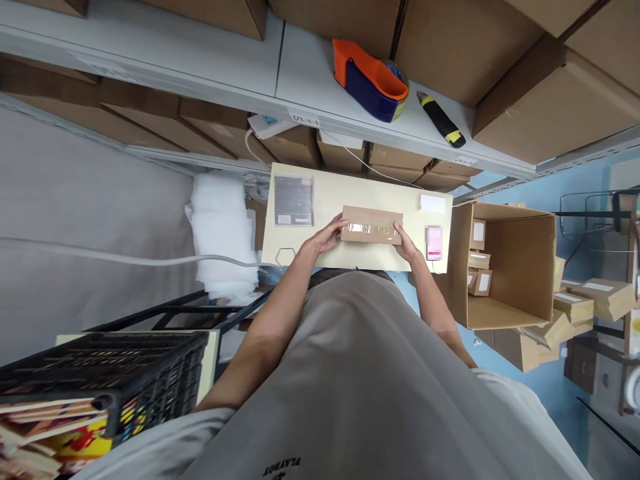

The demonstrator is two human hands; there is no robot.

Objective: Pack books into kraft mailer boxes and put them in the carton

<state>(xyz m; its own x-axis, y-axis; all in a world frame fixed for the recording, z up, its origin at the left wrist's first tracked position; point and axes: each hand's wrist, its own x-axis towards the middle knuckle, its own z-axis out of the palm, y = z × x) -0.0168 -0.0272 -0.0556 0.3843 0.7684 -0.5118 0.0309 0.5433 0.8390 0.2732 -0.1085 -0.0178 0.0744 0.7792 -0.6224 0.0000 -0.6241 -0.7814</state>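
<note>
A small brown cardboard box, with shiny clear tape along its face, is held level over the pale yellow table. My left hand is closed on its left end, fingers at the edge. At the opposite end my right hand grips the box with the thumb and fingers. On the table to the left lies a flat dark packet with a white label. A phone with a pink screen lies right of my right hand, below a white paper slip.
A large open carton with several small labelled boxes stands right of the table. A shelf above bears an orange and blue tape dispenser and a yellow-black utility knife. White foam wrap and a black crate are at left.
</note>
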